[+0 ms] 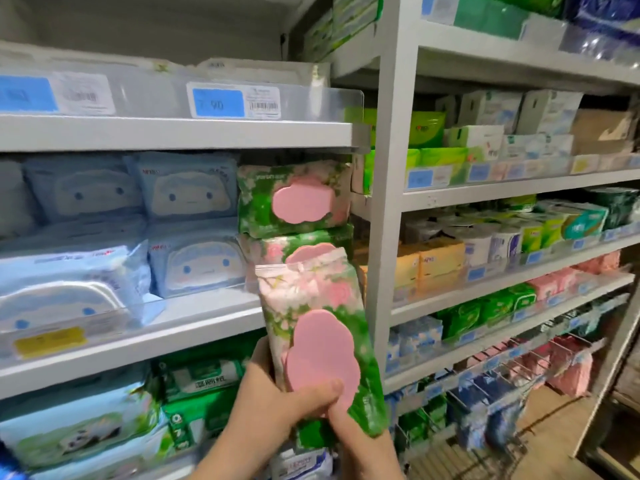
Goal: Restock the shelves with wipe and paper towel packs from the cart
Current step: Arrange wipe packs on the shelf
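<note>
A green and pink floral wipe pack [311, 306] with a pink lid stands upright in front of the middle shelf [194, 327]. My left hand [273, 400] grips its lower left side, thumb across the pink lid. My right hand [360, 441] holds its bottom edge from below. Two matching floral wipe packs [294, 199] are stacked at the shelf's right end, just behind the held pack. Pale blue wipe packs [187, 192] with a cartoon face fill the shelf to the left.
A grey upright post [388, 202] divides this bay from the right-hand shelves of tissue and paper packs [485, 251]. A wire cart [502, 393] with pink and blue packs stands at the lower right. Green and panda-print packs [86, 431] sit on the lower shelf.
</note>
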